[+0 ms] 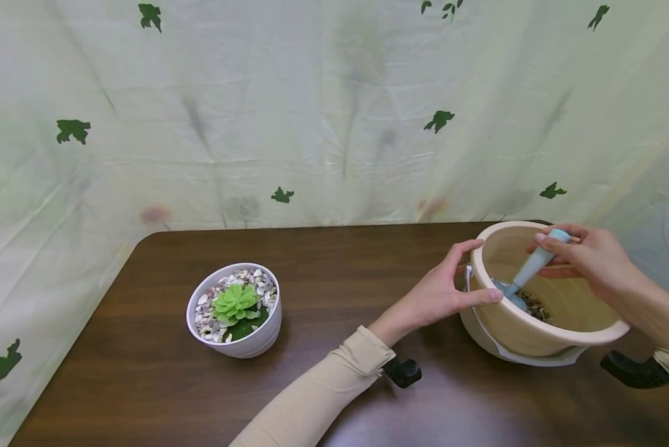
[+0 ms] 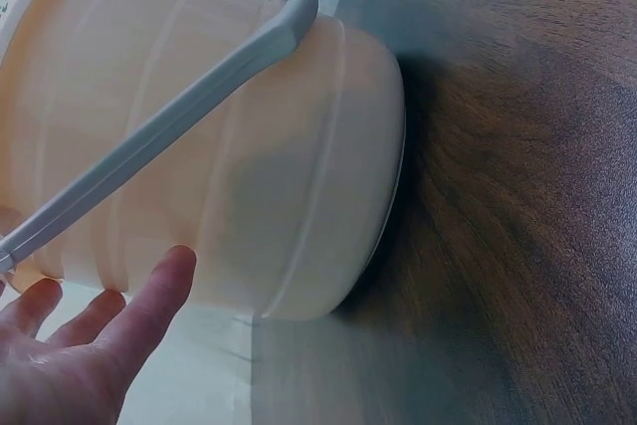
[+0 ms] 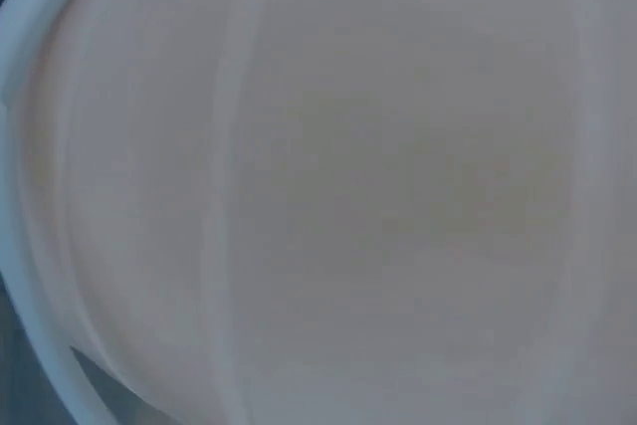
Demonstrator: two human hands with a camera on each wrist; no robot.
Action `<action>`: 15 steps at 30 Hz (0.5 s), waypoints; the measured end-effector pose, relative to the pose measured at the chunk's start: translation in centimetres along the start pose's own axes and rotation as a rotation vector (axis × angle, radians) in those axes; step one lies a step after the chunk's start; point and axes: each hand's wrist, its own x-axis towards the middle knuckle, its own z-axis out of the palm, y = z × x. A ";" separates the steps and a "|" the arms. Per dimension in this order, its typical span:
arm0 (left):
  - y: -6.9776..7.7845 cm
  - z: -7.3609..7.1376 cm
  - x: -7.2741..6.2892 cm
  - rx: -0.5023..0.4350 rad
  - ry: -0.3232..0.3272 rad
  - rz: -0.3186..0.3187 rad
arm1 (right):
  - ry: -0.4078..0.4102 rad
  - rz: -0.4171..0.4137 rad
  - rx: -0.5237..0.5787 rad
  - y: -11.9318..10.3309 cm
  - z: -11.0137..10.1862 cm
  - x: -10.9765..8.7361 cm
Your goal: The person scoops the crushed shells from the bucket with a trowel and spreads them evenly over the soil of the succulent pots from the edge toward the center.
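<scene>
Pinched between thumb and fingers, the handle of the pale blue scoop (image 1: 535, 264) sits in the right grip (image 1: 597, 254). Its head reaches down into the cream bucket (image 1: 569, 335), beside the gravel-like bits (image 1: 538, 307) at the bottom, partly hidden by the near rim; I cannot tell how full it is. The left grip (image 1: 432, 292) clasps nothing: its stretched thumb and forefinger touch the rim on the near left.

That light bracing looks like the first weak point. If the scoop is levered hard against the wall, the bucket could slide or tip on the bench (image 1: 340, 292). A hold so near the top of the handle may also let the scoop twist, and a tilted head would shed its bits. The rim stands high, so a low lift might knock against it. The bail (image 2: 169, 126), slanting across the outer side, could snag a finger or sleeve. The white pot (image 1: 250, 347) with its green succulent (image 1: 236, 304) stands well apart, leaving bare bench where spilled bits might scatter.
</scene>
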 end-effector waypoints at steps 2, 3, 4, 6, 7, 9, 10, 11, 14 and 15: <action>0.0 0.0 0.0 0.001 -0.003 -0.003 | 0.012 -0.009 0.026 0.1 -0.1 -0.3; 0.0 0.1 -0.1 0.000 -0.002 -0.004 | 0.025 -0.010 0.023 0.1 -0.2 -0.5; 0.0 0.1 -0.1 0.000 -0.003 -0.005 | 0.038 -0.011 0.009 0.1 -0.2 -0.7; 0.0 0.1 -0.1 -0.003 -0.005 -0.005 | 0.072 -0.014 -0.002 0.1 -0.4 -1.2; 0.0 0.1 -0.1 -0.004 -0.005 -0.007 | 0.092 -0.013 0.005 0.1 -0.6 -1.4; -0.1 0.1 -0.2 -0.006 -0.003 -0.010 | 0.121 -0.012 0.066 0.0 -1.1 -1.9; -0.1 0.1 -0.2 -0.005 -0.002 -0.012 | 0.124 -0.019 0.109 0.0 -1.3 -2.1; -0.1 0.1 -0.2 -0.007 0.000 -0.014 | 0.126 -0.026 0.168 0.0 -1.6 -2.3; -0.2 0.1 -0.2 -0.020 0.006 -0.017 | 0.110 -0.049 0.321 0.1 -2.2 -2.8; -0.2 0.1 -0.2 -0.025 0.006 -0.015 | 0.097 -0.059 0.364 0.2 -2.3 -3.0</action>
